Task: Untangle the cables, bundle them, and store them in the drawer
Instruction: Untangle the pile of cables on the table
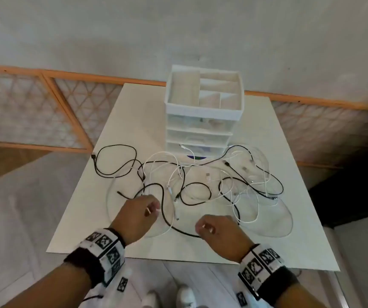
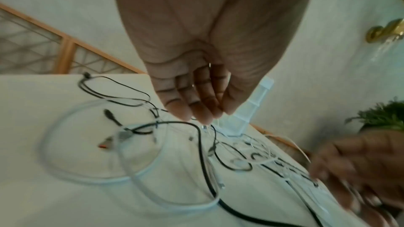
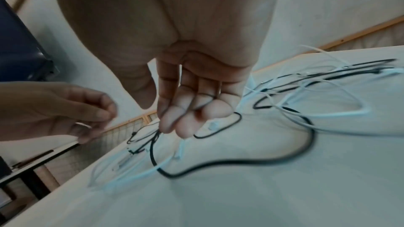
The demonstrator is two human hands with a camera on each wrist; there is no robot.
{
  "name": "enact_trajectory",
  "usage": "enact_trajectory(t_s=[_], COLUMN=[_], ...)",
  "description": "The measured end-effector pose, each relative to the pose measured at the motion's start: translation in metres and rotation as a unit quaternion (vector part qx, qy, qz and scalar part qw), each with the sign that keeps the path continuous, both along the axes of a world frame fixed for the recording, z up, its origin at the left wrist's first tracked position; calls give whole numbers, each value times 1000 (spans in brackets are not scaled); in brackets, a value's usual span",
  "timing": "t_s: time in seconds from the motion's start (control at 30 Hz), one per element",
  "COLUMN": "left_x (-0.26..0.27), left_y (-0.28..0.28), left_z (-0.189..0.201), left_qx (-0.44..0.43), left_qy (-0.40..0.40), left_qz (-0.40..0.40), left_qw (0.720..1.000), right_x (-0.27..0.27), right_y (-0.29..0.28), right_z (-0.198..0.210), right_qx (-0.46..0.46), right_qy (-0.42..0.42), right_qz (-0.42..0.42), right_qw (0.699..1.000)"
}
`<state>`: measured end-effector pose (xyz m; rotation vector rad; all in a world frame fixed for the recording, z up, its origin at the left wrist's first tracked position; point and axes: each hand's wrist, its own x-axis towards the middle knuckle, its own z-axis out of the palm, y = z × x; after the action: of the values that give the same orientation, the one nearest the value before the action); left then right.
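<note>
Black cables point(image 1: 163, 203) and thin white cables point(image 1: 172, 161) lie tangled across the white table point(image 1: 134, 121), with a pale thick cable point(image 1: 109, 203) looping under them. A white drawer unit point(image 1: 200, 134) stands behind the tangle, its drawers pushed in. My left hand point(image 1: 152, 207) hovers over the tangle's near left part, fingers hanging together point(image 2: 203, 115), and I see nothing in them. To its right, my right hand point(image 1: 203, 227) hangs just above a black cable point(image 3: 240, 161), fingers loosely curled point(image 3: 174, 127) and holding nothing.
An open divided tray point(image 1: 203, 90) tops the drawer unit. A wood-framed lattice fence point(image 1: 45, 103) runs behind the table. Dark furniture point(image 1: 356, 196) stands at the right and a green plant point(image 2: 382, 118) is nearby. White shoes point(image 1: 185, 296) show below the table's near edge.
</note>
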<state>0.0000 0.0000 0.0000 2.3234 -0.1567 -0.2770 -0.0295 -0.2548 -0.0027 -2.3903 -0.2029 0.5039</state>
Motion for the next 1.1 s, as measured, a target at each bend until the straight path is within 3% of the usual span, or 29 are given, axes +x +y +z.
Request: enact_trajectory(t_s=[0.1, 0.2, 0.27, 0.4, 0.57, 0.67, 0.83, 0.9, 1.0, 1.1], left_x=[16, 18, 18, 30, 57, 67, 75, 79, 89, 102], left_y=[-25, -36, -36, -46, -64, -69, -63, -55, -40, -24], left_z=[-19, -37, -46, -32, 44, 90, 157, 167, 156, 138], left_qx=[104, 241, 277, 240, 96, 37, -68, -76, -8, 57], left_qy=[27, 132, 158, 50, -70, -143, -257, -269, -233, -174], left_qz=[-22, -48, -41, -10, -18, 12, 117, 136, 142, 151], left_qw=[994, 960, 947, 969, 993, 989, 957, 950, 962, 971], right_x=[22, 28, 25, 28, 58, 84, 108, 117, 134, 147], right_y=[14, 26, 26, 26, 33, 32, 2, -10, -18, -20], right_z=[-2, -9, -15, -12, 11, 23, 7, 5, 33, 87], right_qx=[-9, -14, -12, -11, 46, 19, -48, -73, -64, -47], right_qy=[-17, 9, 12, 5, -101, -146, -63, -50, -44, -14], right_qz=[-6, 11, 17, 37, -25, -59, -94, -100, -127, -50], right_qw=[1000, 1000, 1000, 999, 993, 987, 992, 991, 989, 998])
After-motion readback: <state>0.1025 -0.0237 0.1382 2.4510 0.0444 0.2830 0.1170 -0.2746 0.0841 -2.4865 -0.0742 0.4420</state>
